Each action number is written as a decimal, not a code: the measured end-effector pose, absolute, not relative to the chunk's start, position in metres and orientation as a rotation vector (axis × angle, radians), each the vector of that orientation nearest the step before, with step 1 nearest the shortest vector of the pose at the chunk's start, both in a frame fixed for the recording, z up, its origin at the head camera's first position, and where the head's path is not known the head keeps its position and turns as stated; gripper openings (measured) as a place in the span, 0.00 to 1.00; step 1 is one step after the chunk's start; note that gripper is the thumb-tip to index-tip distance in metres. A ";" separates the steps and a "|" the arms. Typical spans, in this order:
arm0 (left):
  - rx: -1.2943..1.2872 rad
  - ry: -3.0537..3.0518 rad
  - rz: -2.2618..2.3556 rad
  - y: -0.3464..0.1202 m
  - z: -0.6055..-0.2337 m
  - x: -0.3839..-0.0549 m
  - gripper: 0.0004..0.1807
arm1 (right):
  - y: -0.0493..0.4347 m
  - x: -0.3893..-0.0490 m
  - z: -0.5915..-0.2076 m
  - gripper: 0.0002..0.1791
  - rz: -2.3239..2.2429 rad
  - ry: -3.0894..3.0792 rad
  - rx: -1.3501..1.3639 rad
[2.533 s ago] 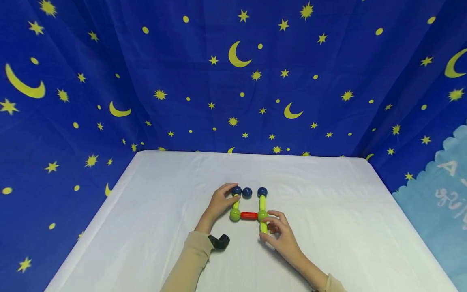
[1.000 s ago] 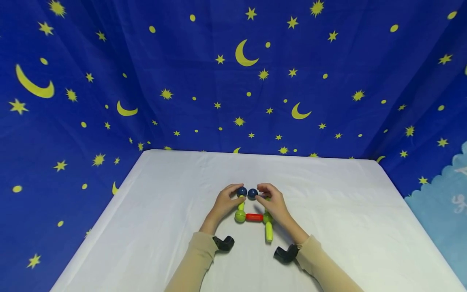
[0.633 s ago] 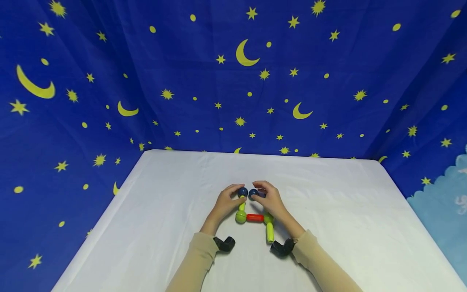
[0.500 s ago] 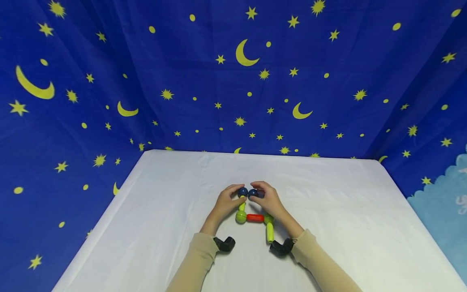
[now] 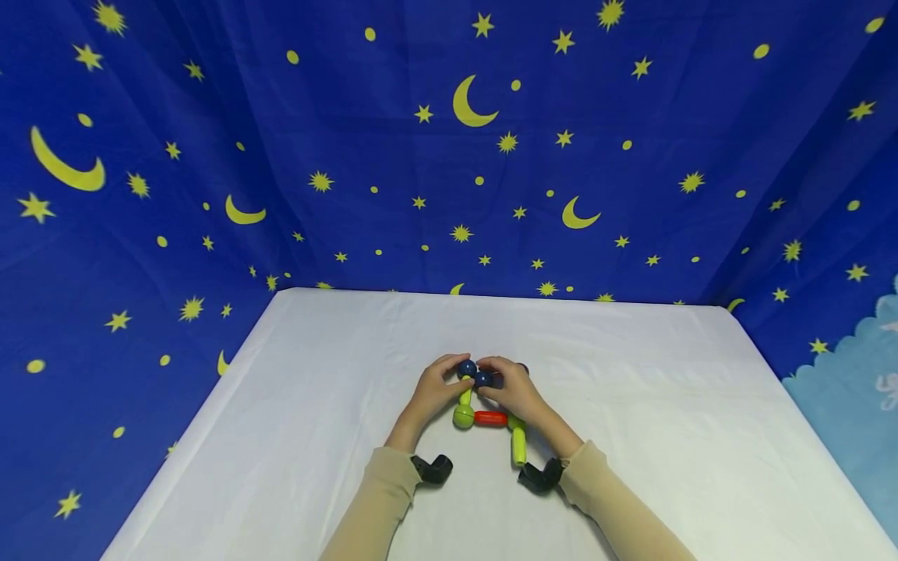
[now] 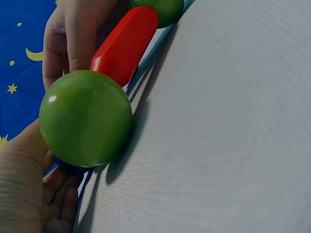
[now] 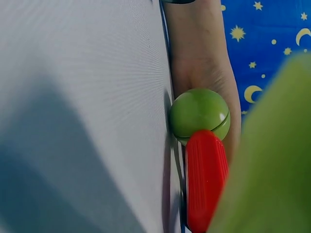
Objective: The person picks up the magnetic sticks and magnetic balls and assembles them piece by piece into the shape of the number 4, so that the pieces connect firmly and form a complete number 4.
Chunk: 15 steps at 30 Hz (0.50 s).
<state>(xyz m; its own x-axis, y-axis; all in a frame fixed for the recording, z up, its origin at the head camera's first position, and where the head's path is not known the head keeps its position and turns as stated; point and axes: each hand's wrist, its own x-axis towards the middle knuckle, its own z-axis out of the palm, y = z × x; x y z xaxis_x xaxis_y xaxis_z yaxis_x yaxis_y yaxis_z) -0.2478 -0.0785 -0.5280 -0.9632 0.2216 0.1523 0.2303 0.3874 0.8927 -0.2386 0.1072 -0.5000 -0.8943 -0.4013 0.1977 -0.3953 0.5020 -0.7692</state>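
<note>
My left hand (image 5: 429, 391) grips a dark blue ball (image 5: 466, 368) at the top of a yellow-green rod (image 5: 466, 393) of a magnetic stick-and-ball figure. Close beside it, my right hand (image 5: 519, 393) pinches a second dark blue ball (image 5: 482, 379) between thumb and fingers. A third dark blue ball (image 5: 523, 367) peeks out behind that hand, which hides the rod under it. Lower down, a red rod (image 5: 490, 419) joins a left green ball (image 5: 463, 416) to a right green ball (image 5: 516, 421). In the left wrist view, the near green ball (image 6: 85, 119) covers most of my left fingers' hold.
The white-covered table (image 5: 351, 351) carries the figure. One more yellow-green rod (image 5: 518, 446) points from the right green ball toward me and looms blurred in the right wrist view. Blue star-and-moon cloth (image 5: 393, 148) walls the back and sides. Black wrist cameras (image 5: 542, 477) hang by both cuffs.
My right hand has left the lower yellow-green rod, moved up to the middle dark blue ball, and shifted it slightly toward me. The left hand has kept its hold.
</note>
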 end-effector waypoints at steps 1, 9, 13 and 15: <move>-0.425 -2.609 -1.682 -0.079 -0.528 -0.248 0.26 | 0.107 -0.238 -0.500 0.23 -1.378 2.724 -0.721; -0.415 -2.621 -1.672 -0.078 -0.529 -0.248 0.25 | 0.110 -0.237 -0.498 0.22 -1.430 2.712 -0.734; -0.428 -2.612 -1.678 -0.079 -0.528 -0.247 0.26 | 0.111 -0.238 -0.498 0.23 -1.384 2.695 -0.761; -0.437 -2.610 -1.681 -0.079 -0.527 -0.247 0.25 | 0.111 -0.238 -0.498 0.23 -1.369 2.687 -0.761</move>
<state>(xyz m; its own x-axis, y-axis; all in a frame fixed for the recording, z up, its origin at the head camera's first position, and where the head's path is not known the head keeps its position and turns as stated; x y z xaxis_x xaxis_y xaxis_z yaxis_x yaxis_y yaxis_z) -0.2472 -0.0789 -0.5274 -0.9612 0.2283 0.1551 0.2357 0.3863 0.8918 -0.2378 0.1114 -0.4979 -0.8798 -0.4364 0.1885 -0.4090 0.4930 -0.7679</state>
